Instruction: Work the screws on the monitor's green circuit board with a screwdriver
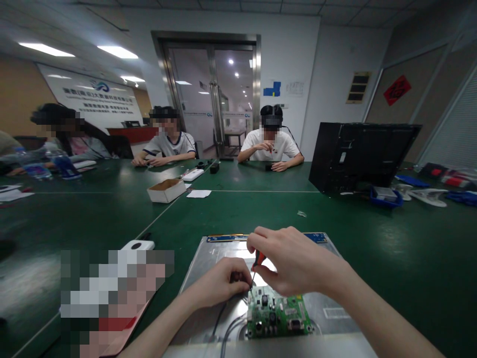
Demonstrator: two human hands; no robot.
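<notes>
**Screwdriver at the circuit board**

Green circuit board [278, 315] lies nearest, on a silver metal panel [208, 258] resting on the green surface [391, 248]. Right hand [294, 266] pinches a red-handled screwdriver [258, 259], tip down at the board's upper left corner. Left hand [219, 283], grip pressed together, touches the tip there. Grey cables [227, 330] trail from the board. Beyond sit a cardboard box [166, 190] and black monitor [359, 154].

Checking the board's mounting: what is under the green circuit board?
The green circuit board lies on a silver metal panel, with grey cables leading from its left edge. What fastens it underneath is covered by the board.
</notes>
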